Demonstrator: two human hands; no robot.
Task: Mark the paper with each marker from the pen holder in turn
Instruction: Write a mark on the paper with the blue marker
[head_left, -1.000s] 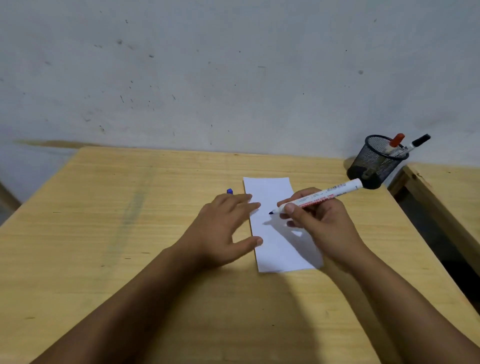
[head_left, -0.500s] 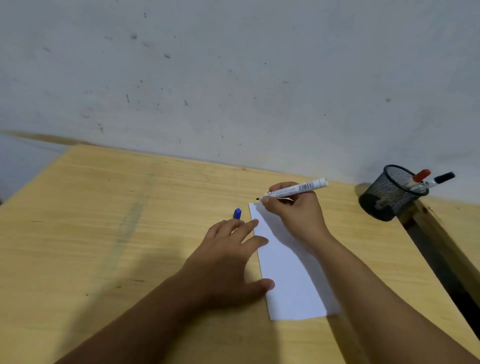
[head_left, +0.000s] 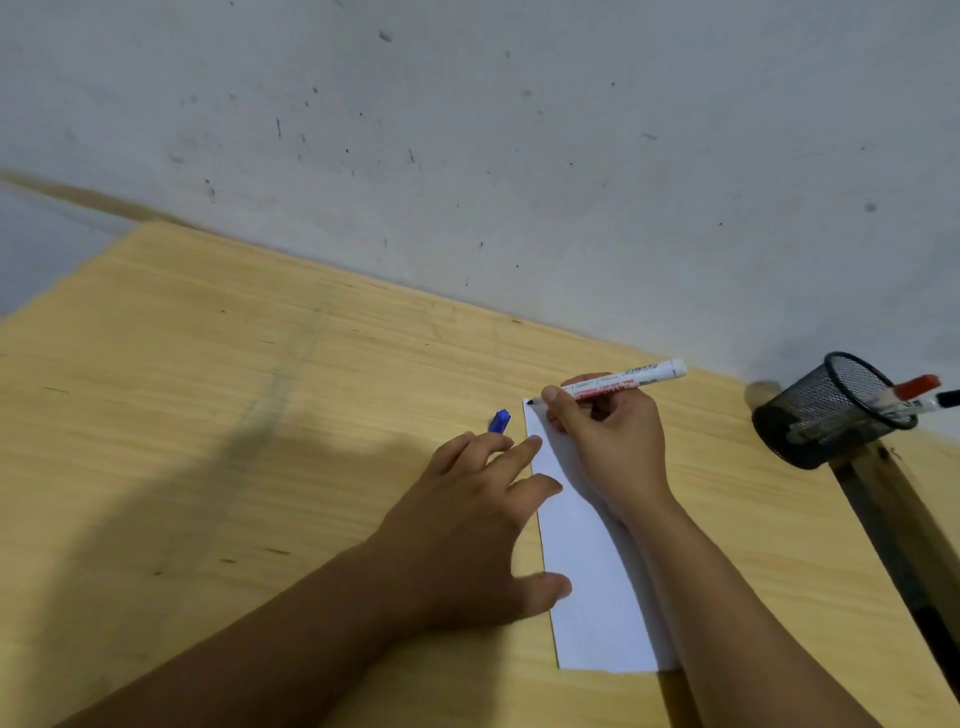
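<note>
A white strip of paper (head_left: 592, 582) lies lengthwise on the wooden table (head_left: 260, 415). My right hand (head_left: 613, 447) grips a white marker (head_left: 623, 383), uncapped, with its dark tip touching the paper's far left corner. My left hand (head_left: 467, 525) lies flat with spread fingers, its fingertips and thumb pressing on the paper's left edge. A blue cap (head_left: 500, 421) lies on the table just beyond my left fingers. At the far right a black mesh pen holder (head_left: 826, 415) holds a red-capped marker (head_left: 917, 387) and a black-capped marker (head_left: 935, 402).
A grey, speckled wall (head_left: 519, 156) runs right behind the table. To the right of the pen holder a dark gap (head_left: 893, 540) separates this table from a second wooden surface.
My right hand has carried the marker from the paper's middle up to its far left corner. The view has tilted and dipped closer to the table. My left hand still holds the paper.
</note>
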